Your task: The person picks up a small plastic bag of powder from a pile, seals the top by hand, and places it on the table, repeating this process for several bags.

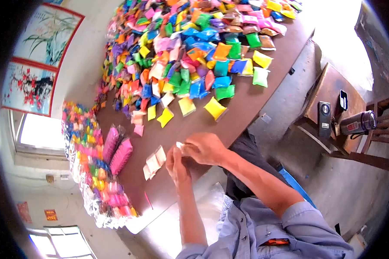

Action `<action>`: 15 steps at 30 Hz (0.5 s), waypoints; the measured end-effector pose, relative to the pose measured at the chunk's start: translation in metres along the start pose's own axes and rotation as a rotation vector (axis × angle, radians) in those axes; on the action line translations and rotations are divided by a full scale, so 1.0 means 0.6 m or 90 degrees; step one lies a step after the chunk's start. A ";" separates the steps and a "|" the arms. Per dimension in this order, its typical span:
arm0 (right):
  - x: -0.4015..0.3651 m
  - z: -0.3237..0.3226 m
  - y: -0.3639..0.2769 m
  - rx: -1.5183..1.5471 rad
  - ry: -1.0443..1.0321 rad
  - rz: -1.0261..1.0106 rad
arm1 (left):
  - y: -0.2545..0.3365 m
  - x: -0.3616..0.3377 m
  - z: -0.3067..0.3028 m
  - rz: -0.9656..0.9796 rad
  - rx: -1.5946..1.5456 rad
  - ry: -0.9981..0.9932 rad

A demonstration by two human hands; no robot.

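Observation:
Over the near edge of the brown table point(173, 129), my two hands meet with their fingertips together. My right hand point(205, 148) pinches a small white piece point(179, 145), its kind too small to make out. The fingers of my left hand point(177, 165) are closed against the same piece from below. Just left of my left hand lies a short row of pale pinkish packets point(154, 162). Beyond my hands, a yellow packet point(215, 108) is the closest of a large heap of small colored packets point(194, 56).
Pink bundled packs point(121, 156) lie at the left, beside a long row of bagged colored packets point(95, 172). A thin red strip point(148, 200) rests near the table corner. At right, a wooden stool point(322, 93) holds a dark device point(324, 118) and a thermos point(358, 122).

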State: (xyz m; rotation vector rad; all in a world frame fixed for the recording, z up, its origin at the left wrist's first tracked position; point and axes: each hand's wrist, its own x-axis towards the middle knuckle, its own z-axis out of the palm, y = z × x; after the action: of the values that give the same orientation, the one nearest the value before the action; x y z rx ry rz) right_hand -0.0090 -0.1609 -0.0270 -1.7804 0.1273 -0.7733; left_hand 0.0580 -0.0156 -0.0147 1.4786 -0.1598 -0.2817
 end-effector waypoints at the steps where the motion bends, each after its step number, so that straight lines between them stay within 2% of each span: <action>1: 0.000 -0.001 0.003 -0.002 -0.011 -0.005 | 0.018 -0.009 0.016 -0.003 0.014 0.015; 3: -0.001 -0.001 0.007 -0.032 -0.037 -0.005 | 0.015 -0.006 0.005 0.003 0.055 0.012; 4: -0.001 0.003 0.008 -0.011 -0.005 -0.040 | 0.012 -0.005 -0.001 0.008 0.104 0.001; 9: 0.000 0.000 -0.010 -0.078 -0.082 0.006 | -0.018 0.003 -0.022 0.029 0.059 0.009; 13: 0.001 0.006 -0.012 -0.093 -0.044 -0.033 | -0.039 0.011 -0.040 0.069 -0.018 0.015; 15: 0.000 0.003 -0.009 -0.080 -0.061 0.016 | -0.032 0.006 -0.041 0.066 0.030 -0.011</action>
State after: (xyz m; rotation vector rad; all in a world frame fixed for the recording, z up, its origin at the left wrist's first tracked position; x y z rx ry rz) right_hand -0.0093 -0.1574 -0.0227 -1.9272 0.1365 -0.6721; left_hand 0.0667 0.0055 -0.0364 1.5088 -0.2584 -0.2077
